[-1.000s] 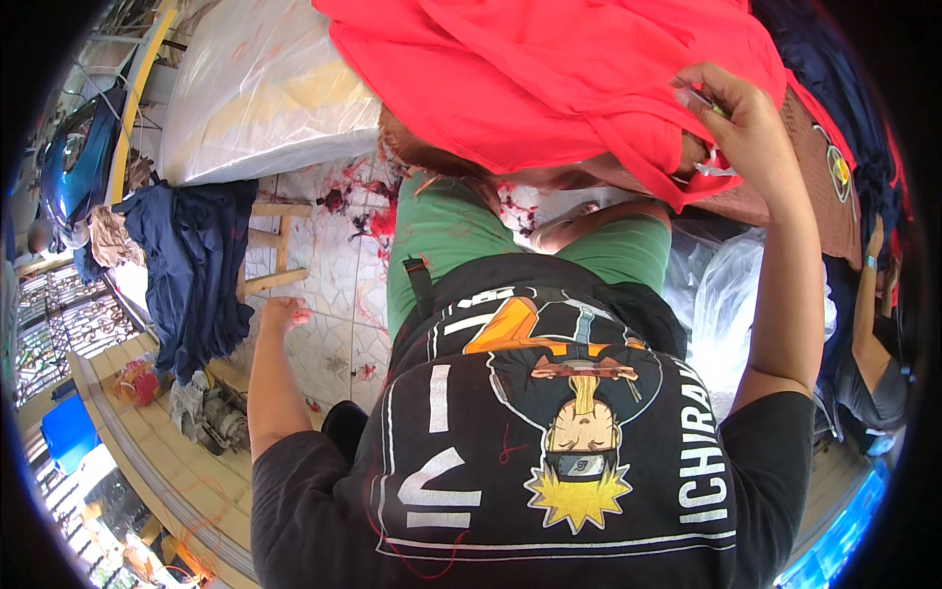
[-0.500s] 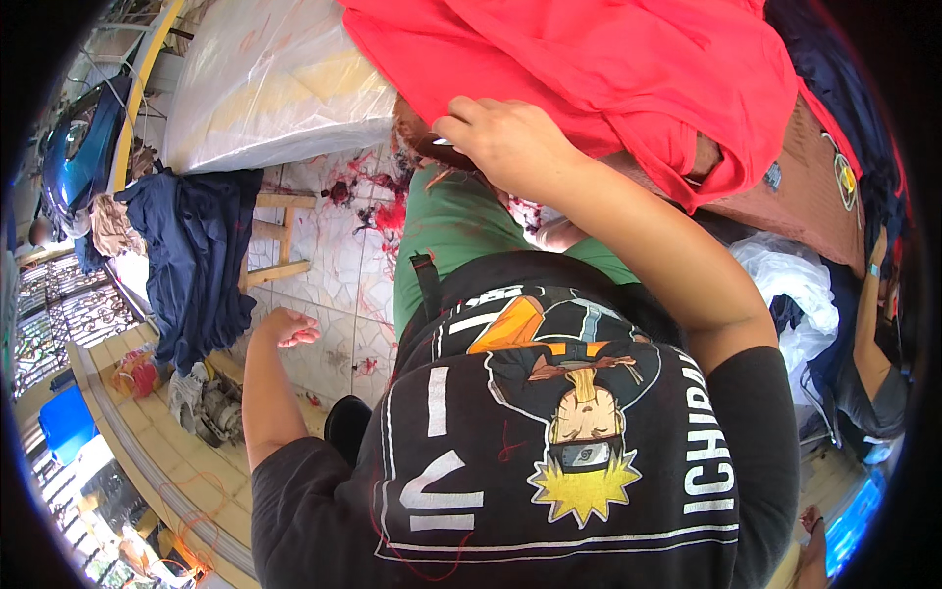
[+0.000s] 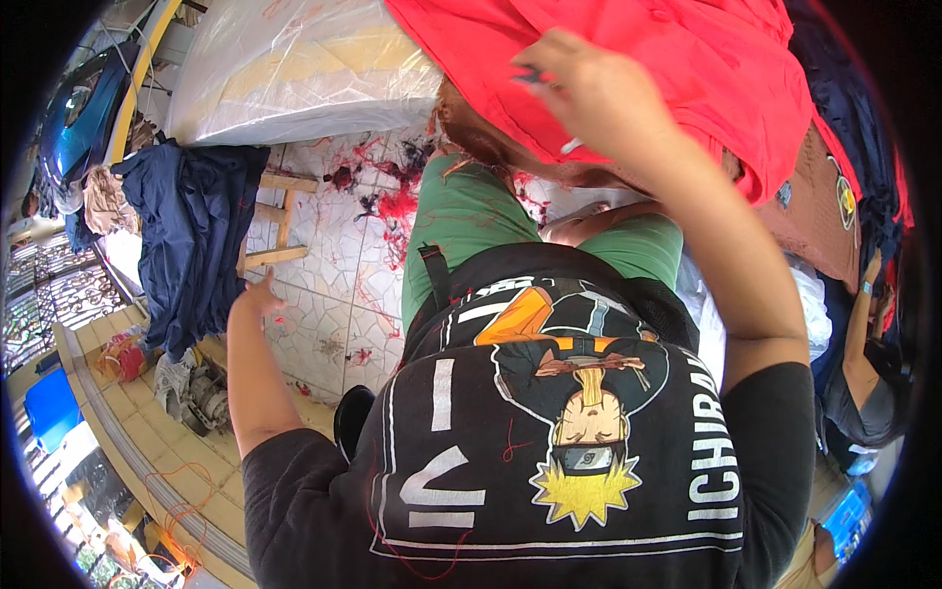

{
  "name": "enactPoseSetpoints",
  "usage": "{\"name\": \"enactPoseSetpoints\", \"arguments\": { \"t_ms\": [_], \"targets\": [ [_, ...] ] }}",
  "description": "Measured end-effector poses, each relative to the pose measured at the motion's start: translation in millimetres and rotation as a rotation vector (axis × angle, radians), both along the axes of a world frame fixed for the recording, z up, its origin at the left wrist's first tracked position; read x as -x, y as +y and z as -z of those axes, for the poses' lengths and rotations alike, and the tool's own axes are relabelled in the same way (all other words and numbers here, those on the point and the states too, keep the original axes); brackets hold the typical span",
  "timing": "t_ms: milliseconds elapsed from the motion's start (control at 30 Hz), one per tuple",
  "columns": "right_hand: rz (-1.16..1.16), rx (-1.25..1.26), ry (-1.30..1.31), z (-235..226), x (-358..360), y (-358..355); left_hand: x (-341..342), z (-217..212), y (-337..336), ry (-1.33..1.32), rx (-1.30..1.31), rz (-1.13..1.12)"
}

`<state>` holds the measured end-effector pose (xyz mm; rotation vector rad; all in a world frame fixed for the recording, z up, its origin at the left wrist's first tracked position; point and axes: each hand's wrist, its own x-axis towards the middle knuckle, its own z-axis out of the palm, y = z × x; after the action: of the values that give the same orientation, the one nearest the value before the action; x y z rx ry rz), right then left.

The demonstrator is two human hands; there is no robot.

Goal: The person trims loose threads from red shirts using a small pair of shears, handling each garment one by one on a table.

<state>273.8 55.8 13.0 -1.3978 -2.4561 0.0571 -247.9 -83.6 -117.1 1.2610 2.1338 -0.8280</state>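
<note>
My right hand (image 3: 599, 93) is closed over the red cloth (image 3: 697, 108). A small tool with a dark tip (image 3: 531, 75) sticks out between its fingers, and a pale end shows below the palm; its kind I cannot make out. The red cloth is spread over a brown padded surface (image 3: 819, 211) in front of my knees. Low on the left, my left hand (image 3: 258, 296) is empty, its fingers apart. Close to it, navy cloth (image 3: 191, 226) hangs over a wooden stool or frame (image 3: 285, 221).
A plastic-wrapped block (image 3: 294, 74) stands at the far left. Thread scraps (image 3: 397, 204) litter the tiled floor (image 3: 329, 324). A grey metal motor-like part (image 3: 201, 393) lies at the left. White plastic (image 3: 810, 304) lies right of my legs. Another person's arm (image 3: 860, 324) shows at the right edge.
My right hand has moved right and farther away, from the brown edge to above the red cloth. My left hand has shifted left toward the navy cloth. The view has turned slightly.
</note>
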Motion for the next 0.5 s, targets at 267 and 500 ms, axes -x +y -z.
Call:
{"name": "enactPoseSetpoints", "arguments": {
  "t_ms": [267,500],
  "targets": [
    [0.177,-0.089,-0.092,-139,-107,-16,-116,-125,121,0.398,-0.165,0.283],
    [0.275,0.598,-0.386,-146,-248,-14,-290,-162,173,-0.49,-0.735,1.069]
  ]
}}
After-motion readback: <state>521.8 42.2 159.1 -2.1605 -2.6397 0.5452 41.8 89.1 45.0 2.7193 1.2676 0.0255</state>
